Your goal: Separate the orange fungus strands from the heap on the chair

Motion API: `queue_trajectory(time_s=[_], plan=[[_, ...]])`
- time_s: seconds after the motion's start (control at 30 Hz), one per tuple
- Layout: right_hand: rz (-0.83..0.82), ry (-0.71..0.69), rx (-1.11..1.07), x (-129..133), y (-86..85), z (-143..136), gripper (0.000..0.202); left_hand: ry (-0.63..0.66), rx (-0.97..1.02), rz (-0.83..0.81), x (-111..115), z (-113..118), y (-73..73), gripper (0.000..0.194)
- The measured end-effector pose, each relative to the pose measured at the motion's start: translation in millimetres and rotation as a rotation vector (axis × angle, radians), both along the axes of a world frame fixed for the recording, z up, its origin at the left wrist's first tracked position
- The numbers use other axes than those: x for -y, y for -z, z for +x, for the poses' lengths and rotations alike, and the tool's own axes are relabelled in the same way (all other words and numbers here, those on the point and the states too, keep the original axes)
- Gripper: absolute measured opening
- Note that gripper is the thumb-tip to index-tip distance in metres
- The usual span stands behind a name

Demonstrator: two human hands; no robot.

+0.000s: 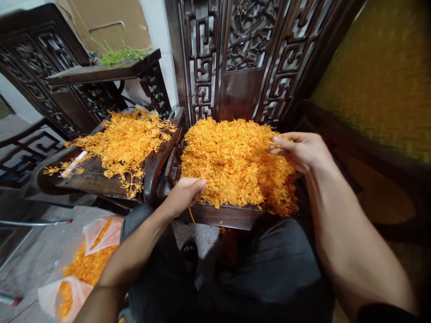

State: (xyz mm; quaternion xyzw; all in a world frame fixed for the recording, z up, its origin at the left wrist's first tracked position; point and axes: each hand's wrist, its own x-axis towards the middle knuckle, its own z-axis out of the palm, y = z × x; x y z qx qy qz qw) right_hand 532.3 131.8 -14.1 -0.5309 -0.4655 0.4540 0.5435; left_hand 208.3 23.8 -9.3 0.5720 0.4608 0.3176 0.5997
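Note:
A large pile of orange branching plastic sprigs [229,157] covers the seat of a dark carved wooden chair in front of me. My left hand [187,195] is closed at the pile's front left edge, pinching an orange sprig whose thin stem [191,215] hangs below the fingers. At the pile's right side, my right hand [301,150] is closed, with thumb and fingertips together around a small orange piece. Its exact shape is partly hidden by the fingers and blends into the pile behind.
To the left, another wooden seat [101,172] bears a looser heap of orange sprigs [131,134] and a white stick-like item [74,163]. Green strands [121,54] lie on a side table [101,74]. A plastic bag [79,287] of orange pieces stands on the floor.

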Motion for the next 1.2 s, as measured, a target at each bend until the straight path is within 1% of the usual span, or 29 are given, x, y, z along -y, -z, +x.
queue_trajectory(time_s=[0.07,0.13,0.2,0.27,0.3,0.33,0.4,0.43,0.47,0.5,0.53,0.57,0.6,0.63,0.67,0.7,0.73,0.77,0.87,1.03,1.13,1.2], plan=[[-0.01,0.01,-0.063,-15,13.4,5,0.03,0.02,0.01,0.029,-2,2,0.4,0.047],[0.024,0.027,-0.018,-30,28.0,2,0.027,0.034,0.048,0.038,-5,9,0.9,0.046],[0.109,0.104,0.118,-44,40.7,-1,0.026,0.025,0.099,0.016,-8,15,2.3,0.045],[0.22,0.165,0.327,-57,49.2,2,0.037,0.021,0.131,-0.007,-8,18,4.8,0.045],[0.271,0.153,0.448,-61,51.5,5,0.045,0.021,0.147,-0.011,-9,18,6.2,0.045],[0.313,0.111,0.568,-64,52.2,7,0.054,0.021,0.168,-0.012,-9,18,7.5,0.045],[0.359,-0.017,0.774,-62,47.9,9,0.07,0.025,0.214,-0.006,-9,15,9.5,0.044],[0.382,-0.065,0.846,-56,42.7,6,0.075,0.032,0.23,-0.004,-9,14,10.2,0.044],[0.42,-0.078,0.89,-48,35.7,0,0.076,0.045,0.236,-0.003,-9,12,10.6,0.044],[0.473,-0.059,0.895,-36,27.0,-9,0.072,0.064,0.23,-0.004,-9,11,10.9,0.045],[0.525,-0.041,0.862,-23,17.5,-20,0.063,0.087,0.216,-0.005,-9,10,11.0,0.045],[0.56,-0.044,0.787,-8,7.8,-33,0.051,0.111,0.196,-0.004,-8,9,10.9,0.046],[0.548,-0.115,0.679,7,-1.2,-46,0.043,0.131,0.176,-0.002,-8,8,10.7,0.046],[0.484,-0.263,0.566,22,-8.9,-60,0.041,0.146,0.156,0.004,-7,7,10.3,0.047],[0.396,-0.412,0.461,34,-15.0,-73,0.043,0.154,0.139,0.014,-6,7,9.6,0.047],[0.308,-0.524,0.371,44,-19.4,-84,0.044,0.159,0.118,0.029,-5,7,8.7,0.047],[0.229,-0.59,0.304,51,-22.4,-93,0.045,0.163,0.092,0.049,-4,7,7.5,0.047],[0.17,-0.608,0.257,55,-24.2,-99,0.044,0.164,0.066,0.069,-4,7,6.2,0.047],[0.081,-0.566,0.223,56,-27.4,-104,0.038,0.152,0.016,0.086,-4,7,2.2,0.048],[0.021,-0.614,0.261,51,-29.8,-94,0.034,0.158,0.077,-0.088,-9,6,-1.3,0.047],[-0.062,-0.673,0.202,53,-24.6,-88,0.037,0.169,0.096,-0.159,-10,-1,-1.8,0.045],[-0.116,-0.701,0.201,52,-19.8,-83,0.038,0.173,0.087,-0.162,-11,-6,-0.9,0.044]])
